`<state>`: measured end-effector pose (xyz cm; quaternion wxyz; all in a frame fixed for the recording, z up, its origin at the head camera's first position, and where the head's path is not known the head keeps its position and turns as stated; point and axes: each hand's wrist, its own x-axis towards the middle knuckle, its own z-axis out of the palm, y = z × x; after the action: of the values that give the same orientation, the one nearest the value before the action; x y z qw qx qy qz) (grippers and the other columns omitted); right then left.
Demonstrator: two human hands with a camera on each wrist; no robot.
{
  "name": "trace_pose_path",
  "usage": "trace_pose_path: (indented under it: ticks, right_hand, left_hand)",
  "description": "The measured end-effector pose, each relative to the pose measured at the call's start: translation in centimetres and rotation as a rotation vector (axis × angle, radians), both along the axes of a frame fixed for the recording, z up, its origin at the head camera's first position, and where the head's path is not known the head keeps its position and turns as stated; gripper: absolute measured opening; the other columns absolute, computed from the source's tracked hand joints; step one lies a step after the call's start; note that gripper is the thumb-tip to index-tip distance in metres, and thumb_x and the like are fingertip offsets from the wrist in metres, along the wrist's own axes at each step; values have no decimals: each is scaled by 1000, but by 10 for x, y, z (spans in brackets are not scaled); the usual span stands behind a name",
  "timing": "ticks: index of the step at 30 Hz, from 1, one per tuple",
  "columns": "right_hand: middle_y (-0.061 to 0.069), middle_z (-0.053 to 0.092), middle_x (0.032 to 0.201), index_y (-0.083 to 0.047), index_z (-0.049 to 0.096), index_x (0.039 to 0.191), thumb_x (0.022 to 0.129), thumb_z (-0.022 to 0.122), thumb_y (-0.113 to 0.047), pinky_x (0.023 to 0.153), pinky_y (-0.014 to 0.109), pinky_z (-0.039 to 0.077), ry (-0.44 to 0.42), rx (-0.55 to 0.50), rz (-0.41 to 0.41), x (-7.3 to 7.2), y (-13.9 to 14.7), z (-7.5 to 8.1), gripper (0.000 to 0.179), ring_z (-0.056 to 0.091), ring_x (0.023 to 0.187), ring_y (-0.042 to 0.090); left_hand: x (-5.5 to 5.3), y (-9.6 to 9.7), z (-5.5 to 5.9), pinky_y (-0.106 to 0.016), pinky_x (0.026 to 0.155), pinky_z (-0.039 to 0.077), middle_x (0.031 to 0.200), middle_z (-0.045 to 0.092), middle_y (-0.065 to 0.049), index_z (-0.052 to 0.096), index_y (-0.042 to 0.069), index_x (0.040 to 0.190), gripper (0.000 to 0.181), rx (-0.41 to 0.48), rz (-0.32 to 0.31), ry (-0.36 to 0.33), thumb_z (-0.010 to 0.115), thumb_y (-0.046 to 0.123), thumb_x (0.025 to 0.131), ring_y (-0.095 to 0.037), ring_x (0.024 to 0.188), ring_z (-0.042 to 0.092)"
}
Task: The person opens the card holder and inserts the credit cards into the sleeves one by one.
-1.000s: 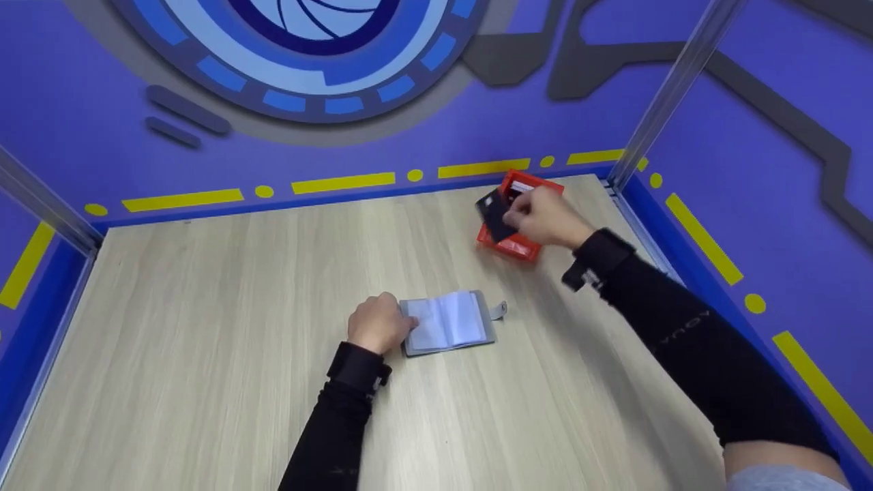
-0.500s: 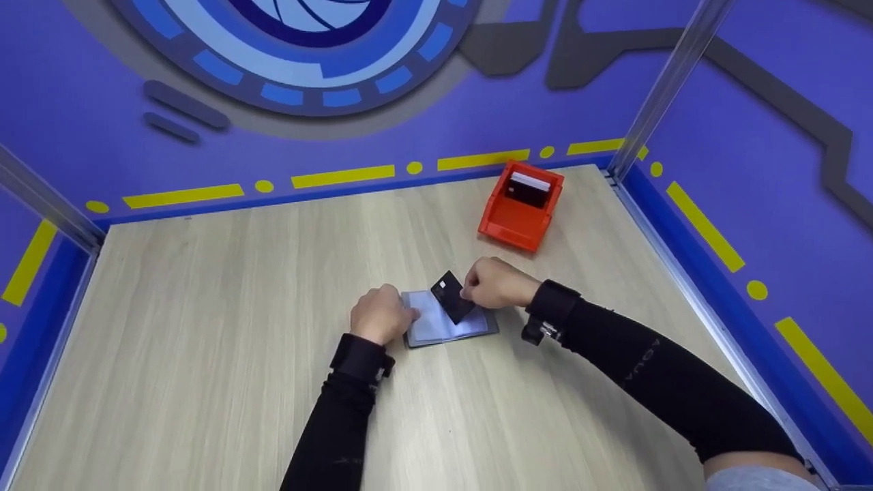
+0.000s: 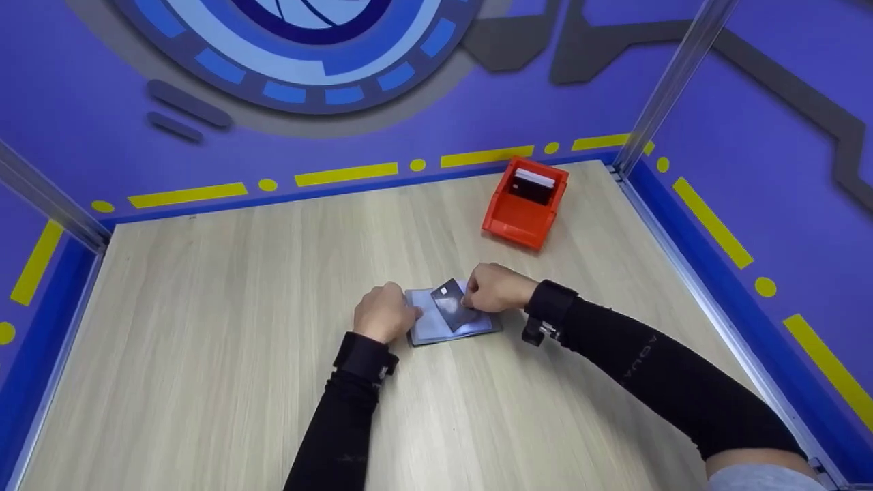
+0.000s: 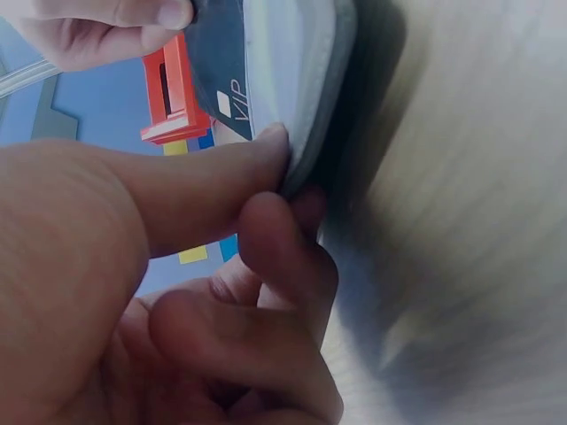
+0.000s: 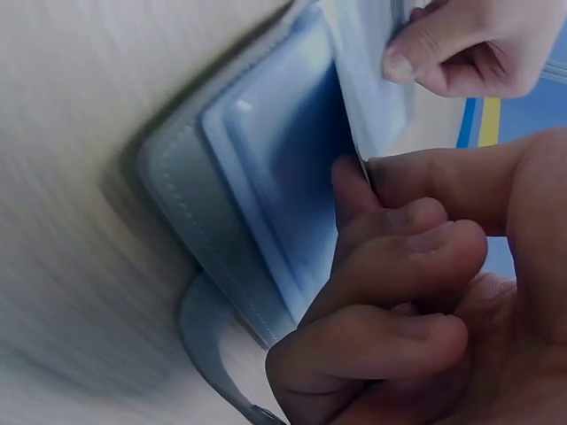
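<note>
A grey card holder (image 3: 425, 335) lies spread on the table, its clear plastic sleeves (image 5: 283, 115) facing up. Its left edge is pinched between the thumb and finger of my left hand (image 3: 385, 314). My right hand (image 3: 499, 288) pinches a dark card (image 3: 450, 305) by its right side, tilted over the middle of the holder. A pale chip shows on the card, and "VIP" lettering is readable on the card (image 4: 221, 75) in the left wrist view. From the right wrist the card is nearly edge-on at my fingertips. The holder's strap (image 5: 208, 332) sticks out on its right side.
Behind my right hand stands a red open-front bin (image 3: 522, 217) with several cards (image 3: 533, 187), white and black, upright at its back. Blue-purple panels (image 3: 327, 143) wall the wooden table (image 3: 225, 327) at the back and both sides.
My right hand has brought the dark card from above the red bin down to the card holder, then lowered it slightly. My left hand has kept its pinch on the holder's left edge.
</note>
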<state>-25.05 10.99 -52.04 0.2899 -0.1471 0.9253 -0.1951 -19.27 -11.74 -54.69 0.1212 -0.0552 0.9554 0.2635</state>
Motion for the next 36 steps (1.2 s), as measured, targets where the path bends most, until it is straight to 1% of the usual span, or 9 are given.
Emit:
trace_pose_path:
  ticks: [5,7,10,15,19,22,25,30,36]
  right_hand:
    - [-5,55,69,-18,67,70,102,73,-25,62,30,38,6,20,6,0,-5,-2,33,51,69,15]
    - [-5,53,68,-18,66,69,103,73,-26,63,30,37,14,19,9,0,-8,-2,35,51,68,15]
    - [-6,47,64,-19,62,66,104,73,-27,63,30,36,25,11,31,1,-12,-3,41,50,68,15]
    - [-6,48,65,-20,62,67,103,76,-28,67,30,38,54,24,43,6,-18,-4,40,52,72,16]
    - [-7,41,60,-19,56,62,103,75,-29,64,31,37,62,39,45,10,-25,-4,46,48,66,16]
    - [-8,34,56,-19,51,58,104,74,-29,60,31,34,62,42,68,13,-30,-4,52,41,59,14]
    - [-8,36,57,-19,51,58,104,74,-28,59,31,33,73,47,93,14,-36,-6,52,41,59,13]
    - [-7,45,60,-19,55,60,103,75,-27,63,30,38,117,49,129,18,-41,-9,48,47,65,15]
    - [-9,46,57,-20,56,57,102,78,-27,64,31,39,167,33,143,20,-42,-12,50,48,65,16]
  left_hand:
    - [1,-1,1,-37,64,42,86,69,-6,72,10,84,29,0,-3,-5,82,34,98,-24,74,60]
    - [1,-1,1,-37,64,42,84,67,-6,72,10,84,30,0,-3,-7,82,35,98,-23,74,60]
    - [0,-1,0,-37,62,41,80,64,-4,69,12,81,31,-3,2,0,82,34,97,-22,71,58]
    - [-1,0,-2,-37,59,39,74,57,-1,61,16,73,37,-2,-10,19,83,33,97,-21,67,55]
    - [0,0,-1,-37,60,38,73,55,0,59,16,72,40,-12,-15,12,83,36,98,-20,66,53]
    - [1,-1,1,-36,59,37,73,53,0,61,14,77,40,-17,-18,4,82,39,98,-20,66,52]
    - [2,-2,1,-34,58,36,72,50,1,61,13,79,41,-15,-24,5,82,42,99,-18,64,50]
    - [3,-3,1,-34,57,36,71,48,1,58,14,77,46,-7,-29,19,82,47,98,-18,62,49]
    - [3,-2,1,-36,59,37,74,51,0,64,11,83,45,-34,-19,19,84,49,96,-20,66,52]
